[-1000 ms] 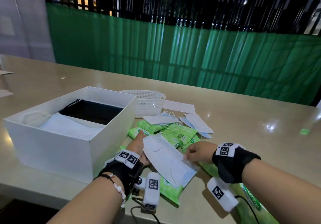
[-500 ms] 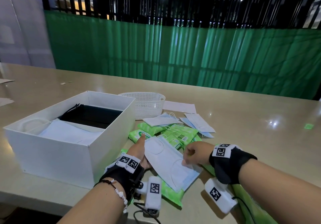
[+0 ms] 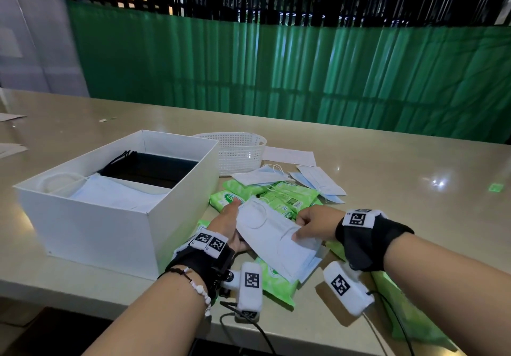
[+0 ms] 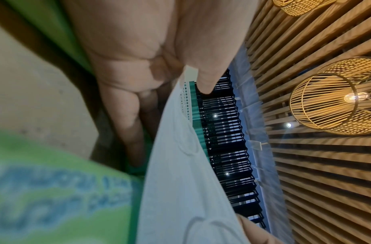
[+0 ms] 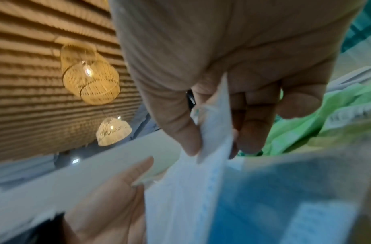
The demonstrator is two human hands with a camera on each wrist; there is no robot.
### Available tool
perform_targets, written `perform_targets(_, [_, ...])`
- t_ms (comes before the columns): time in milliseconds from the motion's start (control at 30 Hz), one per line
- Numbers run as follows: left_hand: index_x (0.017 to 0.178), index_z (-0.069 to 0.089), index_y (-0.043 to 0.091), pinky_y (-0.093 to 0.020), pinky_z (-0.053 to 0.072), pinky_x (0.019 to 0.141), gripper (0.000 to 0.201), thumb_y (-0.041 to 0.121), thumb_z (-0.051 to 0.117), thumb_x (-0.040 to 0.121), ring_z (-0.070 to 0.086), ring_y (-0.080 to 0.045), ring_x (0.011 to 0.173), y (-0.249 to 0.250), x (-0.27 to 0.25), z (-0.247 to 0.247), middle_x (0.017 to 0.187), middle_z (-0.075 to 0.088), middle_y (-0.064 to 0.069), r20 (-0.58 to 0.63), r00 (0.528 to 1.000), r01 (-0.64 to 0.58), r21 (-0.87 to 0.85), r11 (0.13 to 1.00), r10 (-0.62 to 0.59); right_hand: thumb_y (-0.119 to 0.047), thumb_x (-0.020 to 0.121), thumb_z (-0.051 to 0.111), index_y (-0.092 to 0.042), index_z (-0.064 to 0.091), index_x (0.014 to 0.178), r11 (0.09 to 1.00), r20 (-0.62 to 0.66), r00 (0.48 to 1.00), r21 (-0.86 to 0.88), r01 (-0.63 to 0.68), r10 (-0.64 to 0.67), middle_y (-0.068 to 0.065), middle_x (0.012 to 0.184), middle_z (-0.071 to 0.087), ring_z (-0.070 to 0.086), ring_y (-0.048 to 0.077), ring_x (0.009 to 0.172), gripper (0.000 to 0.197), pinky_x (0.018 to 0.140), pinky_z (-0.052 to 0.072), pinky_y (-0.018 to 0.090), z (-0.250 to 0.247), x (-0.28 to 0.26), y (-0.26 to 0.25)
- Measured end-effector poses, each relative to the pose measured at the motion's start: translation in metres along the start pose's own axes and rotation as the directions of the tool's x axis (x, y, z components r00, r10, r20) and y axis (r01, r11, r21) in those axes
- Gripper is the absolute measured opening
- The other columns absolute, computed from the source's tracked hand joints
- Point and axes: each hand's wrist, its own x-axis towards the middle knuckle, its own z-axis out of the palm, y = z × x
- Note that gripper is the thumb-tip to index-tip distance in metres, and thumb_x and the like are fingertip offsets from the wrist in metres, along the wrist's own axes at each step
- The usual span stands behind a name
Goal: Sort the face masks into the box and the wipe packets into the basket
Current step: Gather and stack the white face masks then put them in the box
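A stack of white and pale blue face masks [image 3: 272,235] is held between both hands above the green wipe packets [image 3: 287,198]. My left hand [image 3: 231,224] grips its left edge, fingers underneath and thumb [image 4: 205,77] on top. My right hand [image 3: 309,225] pinches its right edge [image 5: 214,125] between thumb and fingers. The white box [image 3: 91,225] stands just left of the hands, with black masks [image 3: 149,167] and pale masks [image 3: 116,192] inside. The white basket [image 3: 237,154] stands behind the pile; I cannot see into it.
More masks [image 3: 260,176] [image 3: 320,181] lie beyond the packets, next to a sheet of paper [image 3: 289,155]. One wipe packet [image 3: 276,283] lies under the held masks near the table's front edge. A larger green pack [image 3: 398,308] lies beneath my right forearm.
Both hands have raised the mask stack a little off the wipe packets and tilted it. The head view has tipped upward. Box, basket and pile have not moved.
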Motion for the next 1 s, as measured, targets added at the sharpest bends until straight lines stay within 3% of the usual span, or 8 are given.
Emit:
perform_targets(100, [0.126, 0.051, 0.013, -0.045, 0.058, 0.058, 0.039, 0.038, 0.045, 0.097, 0.068, -0.027, 0.083, -0.004, 0.001, -0.002, 0.101, 0.069, -0.012, -0.002, 0.999, -0.046, 0.014, 0.999, 0.046, -0.017, 0.076, 0.06, -0.021, 0.034, 0.054, 0.996, 0.008, 0.999, 0.076, -0.054, 0.054, -0.005, 0.053, 0.037, 0.034, 0.015, 0.052, 0.035, 0.049, 0.029, 0.023, -0.012, -0.005, 0.005])
perform_targets(233, [0.124, 0.049, 0.016, -0.049, 0.058, 0.064, 0.03, 0.03, 0.045, 0.098, 0.066, -0.03, 0.095, -0.006, 0.0, -0.003, 0.115, 0.066, -0.012, 0.025, 0.996, -0.083, 0.048, 0.995, 0.082, -0.019, 0.078, 0.059, -0.021, 0.031, 0.055, 0.992, 0.041, 0.992, -0.036, -0.12, 0.121, -0.006, 0.054, 0.033, 0.03, 0.013, 0.05, 0.036, 0.046, 0.026, 0.021, -0.012, -0.009, 0.015])
perform_targets(367, [0.114, 0.05, 0.02, -0.048, 0.057, 0.065, 0.017, 0.018, 0.043, 0.099, 0.064, -0.026, 0.084, -0.006, -0.001, -0.004, 0.103, 0.063, -0.006, 0.041, 0.995, -0.094, 0.069, 0.993, 0.092, -0.025, 0.084, 0.062, -0.021, 0.034, 0.058, 0.993, 0.064, 0.991, -0.021, -0.114, 0.115, -0.005, 0.057, 0.037, 0.033, 0.012, 0.051, 0.038, 0.048, 0.03, 0.021, -0.006, -0.005, 0.021])
perform_targets(533, [0.112, 0.05, 0.019, -0.047, 0.057, 0.057, 0.017, 0.014, 0.041, 0.099, 0.063, -0.023, 0.08, -0.005, -0.002, -0.003, 0.099, 0.062, -0.005, 0.036, 0.996, -0.09, 0.095, 0.991, 0.087, -0.028, 0.088, 0.058, -0.022, 0.034, 0.061, 0.995, 0.015, 0.996, -0.035, -0.092, 0.093, -0.007, 0.061, 0.036, 0.033, 0.01, 0.056, 0.037, 0.053, 0.027, 0.02, -0.009, -0.003, 0.018])
perform_targets(733, [0.116, 0.047, 0.016, -0.043, 0.057, 0.055, 0.026, 0.002, 0.038, 0.096, 0.062, -0.024, 0.079, -0.005, -0.002, -0.003, 0.098, 0.061, -0.009, 0.047, 0.996, -0.085, 0.123, 0.989, 0.08, -0.029, 0.088, 0.057, -0.022, 0.034, 0.063, 0.987, 0.078, 0.987, -0.094, -0.133, 0.141, -0.007, 0.064, 0.038, 0.033, 0.01, 0.057, 0.035, 0.054, 0.027, 0.022, -0.002, 0.0, 0.022])
perform_targets(833, [0.115, 0.048, 0.015, -0.04, 0.057, 0.051, 0.03, -0.003, 0.036, 0.095, 0.062, -0.023, 0.078, -0.004, -0.004, -0.001, 0.099, 0.061, -0.011, 0.02, 0.996, -0.083, 0.134, 0.987, 0.081, -0.032, 0.087, 0.057, -0.024, 0.036, 0.067, 0.986, 0.045, 0.989, -0.1, -0.137, 0.142, -0.008, 0.066, 0.041, 0.035, 0.009, 0.058, 0.031, 0.051, 0.028, 0.02, -0.002, -0.001, 0.021])
perform_targets(1000, [0.118, 0.048, 0.013, -0.045, 0.056, 0.066, 0.031, -0.005, 0.037, 0.095, 0.062, -0.023, 0.079, -0.004, -0.004, 0.001, 0.109, 0.061, -0.014, 0.006, 0.997, -0.083, 0.152, 0.985, 0.083, -0.035, 0.088, 0.055, -0.024, 0.036, 0.068, 0.988, -0.02, 0.992, -0.09, -0.123, 0.122, -0.007, 0.063, 0.04, 0.035, 0.01, 0.055, 0.03, 0.048, 0.027, 0.021, -0.005, -0.003, 0.017])
